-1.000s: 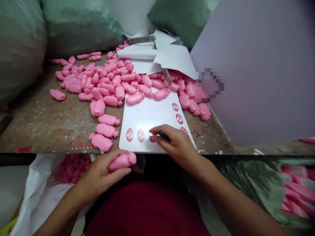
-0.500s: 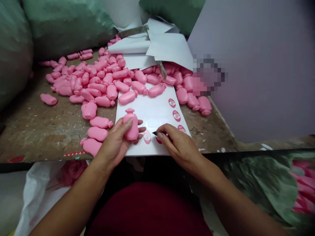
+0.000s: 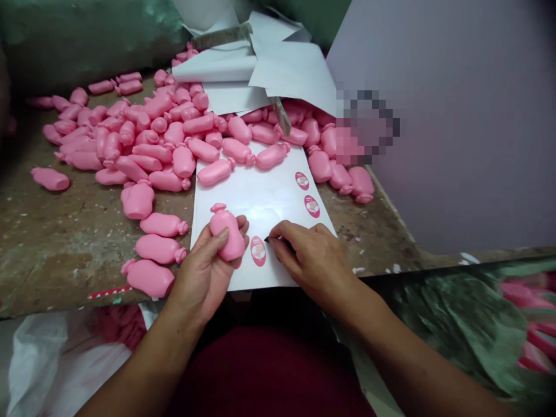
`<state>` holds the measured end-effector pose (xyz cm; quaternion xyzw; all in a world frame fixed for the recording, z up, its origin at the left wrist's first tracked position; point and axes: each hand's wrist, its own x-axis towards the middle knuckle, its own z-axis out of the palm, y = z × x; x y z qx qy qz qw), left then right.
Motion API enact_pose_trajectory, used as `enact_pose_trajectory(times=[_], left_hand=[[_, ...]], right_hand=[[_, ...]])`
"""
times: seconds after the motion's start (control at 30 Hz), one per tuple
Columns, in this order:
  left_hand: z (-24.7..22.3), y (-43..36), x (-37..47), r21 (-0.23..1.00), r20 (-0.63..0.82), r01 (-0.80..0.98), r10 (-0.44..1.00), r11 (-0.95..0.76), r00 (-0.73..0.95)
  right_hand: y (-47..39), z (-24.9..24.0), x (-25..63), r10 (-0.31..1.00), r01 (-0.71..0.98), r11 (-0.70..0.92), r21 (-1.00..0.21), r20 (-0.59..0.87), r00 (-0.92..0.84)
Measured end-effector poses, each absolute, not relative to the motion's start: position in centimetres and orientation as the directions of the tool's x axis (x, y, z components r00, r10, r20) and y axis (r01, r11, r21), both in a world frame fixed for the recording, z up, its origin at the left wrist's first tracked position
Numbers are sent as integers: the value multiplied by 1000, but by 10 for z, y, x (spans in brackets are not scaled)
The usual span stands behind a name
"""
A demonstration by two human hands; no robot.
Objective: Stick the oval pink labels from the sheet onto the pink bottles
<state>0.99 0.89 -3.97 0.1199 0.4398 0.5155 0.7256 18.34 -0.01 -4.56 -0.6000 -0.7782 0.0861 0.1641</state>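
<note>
My left hand is wrapped round a pink bottle, its capped end pointing away from me and tilted a little left. Under both hands lies a white sheet bearing oval pink stickers. One sticker is between the hands, and two others show near the sheet's right edge. My right hand pinches a small dark pointed tool, whose tip is just beside the middle sticker's upper right edge. Part of another sticker peeks out below the held bottle.
Many pink bottles are heaped across the brown table. Loose white papers lie at the back with metal strips on them. Green sacks stand behind, a pale panel at right, and bags with pink items below the table edge.
The view has shifted. The held bottle has tilted to the left. My right hand and the tool's tip have moved left, closer to the middle sticker.
</note>
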Motion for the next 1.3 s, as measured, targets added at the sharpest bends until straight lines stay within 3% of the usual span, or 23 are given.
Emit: enact_pose_trajectory(times=[0.57, 0.83, 0.97, 1.13, 1.3], left_hand=[[-40, 7, 12, 695, -481, -549, 868, 464, 124], [-38, 9, 9, 673, -511, -558, 851, 485, 122], [-36, 12, 11, 646, -521, -601, 847, 470, 104], [-36, 13, 12, 632, -522, -629, 849, 453, 86], [-36, 12, 13, 644, -513, -625, 855, 440, 74]], right_hand=[[1, -43, 176, 979, 934, 202, -294, 70, -190], [4, -40, 184, 987, 884, 144, -446, -2, -162], [1, -41, 183, 981, 912, 191, -363, 57, -183], [5, -42, 175, 979, 935, 199, -293, 28, -200], [8, -39, 180, 990, 897, 107, -428, -40, -137]])
